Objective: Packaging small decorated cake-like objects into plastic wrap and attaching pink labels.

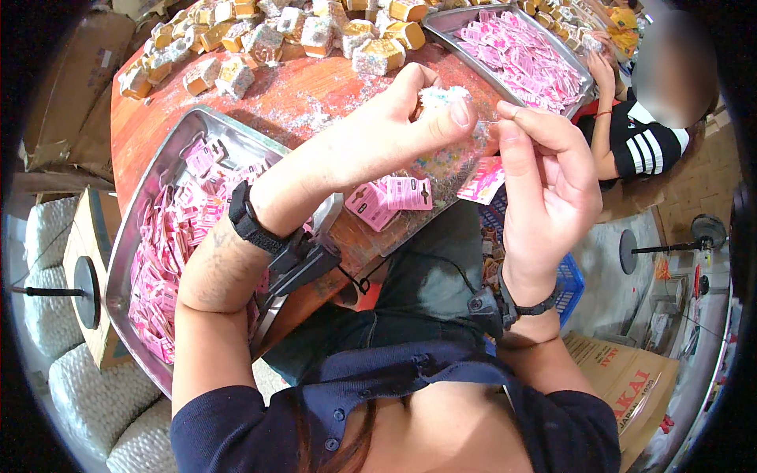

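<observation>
My left hand (394,138) is closed around a small piece coated in white, glittery bits (443,96); most of it is hidden by the fingers and thumb. Close by on the right, the thumb and forefinger of my right hand (548,177) pinch a thin thread (489,122) that runs toward the left hand. A pink and white tag (482,181) hangs just below the right fingertips; whether the thread passes through it I cannot tell. Beneath my left wrist, two pink cards with black hook-shaped slots (408,193) lie at the table's near edge.
A metal tray of pink tags (169,260) stands at the left, another metal tray (441,25) at the far right. Several gold, glitter-coated pieces (378,57) crowd the back of the red table (315,87). A blue basket (569,288) sits low right. Another person (643,142) works at far right.
</observation>
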Motion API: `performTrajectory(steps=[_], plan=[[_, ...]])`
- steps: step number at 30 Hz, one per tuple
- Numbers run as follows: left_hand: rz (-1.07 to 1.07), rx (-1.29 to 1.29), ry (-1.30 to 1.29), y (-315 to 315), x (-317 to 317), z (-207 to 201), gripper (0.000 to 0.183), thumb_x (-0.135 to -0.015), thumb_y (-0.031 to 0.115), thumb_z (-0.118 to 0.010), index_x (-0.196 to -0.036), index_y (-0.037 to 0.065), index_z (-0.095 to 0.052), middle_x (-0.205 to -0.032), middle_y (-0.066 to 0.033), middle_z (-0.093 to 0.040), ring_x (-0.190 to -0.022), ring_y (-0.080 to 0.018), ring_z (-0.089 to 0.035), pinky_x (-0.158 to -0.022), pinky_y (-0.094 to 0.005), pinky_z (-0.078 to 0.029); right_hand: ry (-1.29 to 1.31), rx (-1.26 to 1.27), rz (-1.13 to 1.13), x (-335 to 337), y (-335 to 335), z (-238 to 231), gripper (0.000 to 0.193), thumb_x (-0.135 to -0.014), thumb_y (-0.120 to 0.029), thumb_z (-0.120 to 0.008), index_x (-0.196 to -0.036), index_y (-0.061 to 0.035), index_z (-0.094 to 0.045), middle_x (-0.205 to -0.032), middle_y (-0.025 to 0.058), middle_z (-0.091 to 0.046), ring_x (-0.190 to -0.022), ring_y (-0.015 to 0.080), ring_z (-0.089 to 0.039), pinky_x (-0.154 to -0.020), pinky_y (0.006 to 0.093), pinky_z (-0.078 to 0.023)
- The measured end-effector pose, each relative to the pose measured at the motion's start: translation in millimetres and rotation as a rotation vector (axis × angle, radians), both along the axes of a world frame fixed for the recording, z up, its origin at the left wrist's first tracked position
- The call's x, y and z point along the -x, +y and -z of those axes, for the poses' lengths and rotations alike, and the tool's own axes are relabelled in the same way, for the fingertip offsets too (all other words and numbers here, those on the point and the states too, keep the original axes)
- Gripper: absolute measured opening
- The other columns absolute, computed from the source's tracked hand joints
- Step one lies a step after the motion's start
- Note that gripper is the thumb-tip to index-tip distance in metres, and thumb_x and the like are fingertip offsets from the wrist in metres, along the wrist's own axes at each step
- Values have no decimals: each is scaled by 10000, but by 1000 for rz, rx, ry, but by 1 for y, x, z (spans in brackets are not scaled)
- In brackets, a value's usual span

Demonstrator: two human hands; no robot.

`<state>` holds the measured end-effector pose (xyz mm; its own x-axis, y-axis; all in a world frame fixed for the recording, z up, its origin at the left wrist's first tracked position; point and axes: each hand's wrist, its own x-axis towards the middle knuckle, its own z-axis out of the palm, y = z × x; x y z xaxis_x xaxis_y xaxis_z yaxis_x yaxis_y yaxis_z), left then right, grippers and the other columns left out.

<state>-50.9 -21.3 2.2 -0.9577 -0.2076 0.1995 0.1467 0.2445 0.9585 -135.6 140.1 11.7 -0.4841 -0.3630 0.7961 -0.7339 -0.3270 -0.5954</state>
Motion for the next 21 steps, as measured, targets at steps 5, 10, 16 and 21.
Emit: performTrajectory(steps=[5,10,16,21], plan=[[-17,-22,40,-2,3,5,883,-863,736,-531,-1214,-70,-451,-982,-115,-565,-954,-143,-522,-822,-298,-455,58,-49,23,2,1,0,104,-858,22,-681,-958,-1,-696,-878,67,-681,-747,125,-594,-659,234,-459],[-74,39,22,0,2,2,855,-878,721,-524,-1199,-70,-471,-927,-113,-564,-879,-159,-531,-765,-317,-469,46,-91,52,2,5,-3,122,-849,28,-677,-963,-8,-699,-870,85,-682,-729,162,-626,-643,262,-487],[-191,195,33,-4,2,2,793,-874,688,-561,-1111,-68,-514,-855,-132,-558,-783,-197,-541,-698,-356,-471,208,-362,130,0,14,-14,155,-818,50,-670,-967,8,-682,-880,141,-674,-767,280,-666,-686,323,-528],[-278,312,118,-4,6,10,744,-865,658,-591,-1047,-61,-529,-863,-188,-559,-792,-245,-559,-718,-373,-466,267,-468,154,-1,17,-16,134,-818,28,-660,-951,11,-664,-866,155,-650,-787,325,-646,-708,366,-525]])
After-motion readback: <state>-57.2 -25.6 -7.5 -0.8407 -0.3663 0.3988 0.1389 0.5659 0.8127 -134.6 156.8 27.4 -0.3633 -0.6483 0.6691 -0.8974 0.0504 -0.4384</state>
